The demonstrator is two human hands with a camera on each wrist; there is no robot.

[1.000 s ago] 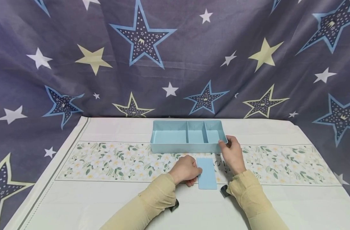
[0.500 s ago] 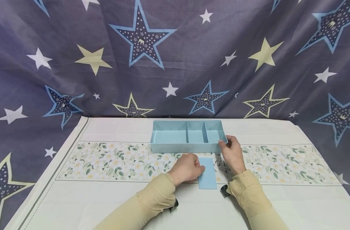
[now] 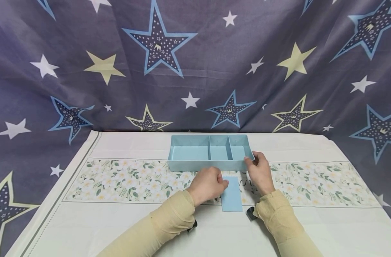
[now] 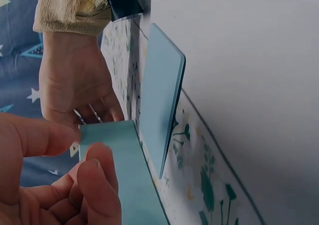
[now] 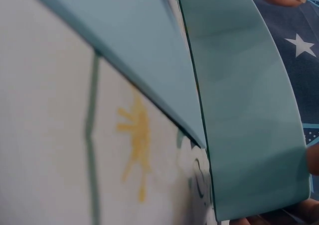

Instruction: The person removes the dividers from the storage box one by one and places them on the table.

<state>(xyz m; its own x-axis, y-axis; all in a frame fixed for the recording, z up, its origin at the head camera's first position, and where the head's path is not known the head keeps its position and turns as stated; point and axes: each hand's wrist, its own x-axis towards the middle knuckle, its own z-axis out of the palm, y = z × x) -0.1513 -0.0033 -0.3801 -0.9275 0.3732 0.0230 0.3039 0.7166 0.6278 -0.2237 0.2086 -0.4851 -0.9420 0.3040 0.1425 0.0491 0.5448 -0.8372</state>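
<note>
A light blue box point(image 3: 200, 165) with three compartments stands on the table. My right hand point(image 3: 261, 173) grips its front right corner, thumb at the rim and fingers round the outside; the right wrist view shows the box wall point(image 5: 249, 100) close up. In front of the box lies a flat, light blue rectangular panel point(image 3: 232, 198), its edge visible in the left wrist view. My left hand point(image 3: 208, 185) is over the panel's left edge. In the left wrist view its fingers point(image 4: 99, 190) are loosely curled, apart from thumb and panel, holding nothing.
A white tablecloth point(image 3: 86, 228) with a floral band point(image 3: 125, 182) covers the table. Behind it hangs a dark curtain point(image 3: 195, 82) printed with stars. Black straps point(image 3: 250, 213) show at the wrists below beige sleeves point(image 3: 279, 221).
My left hand has come off the panel's left edge, rising and shifting slightly toward the box. The panel, the box and my right hand stay where they were.
</note>
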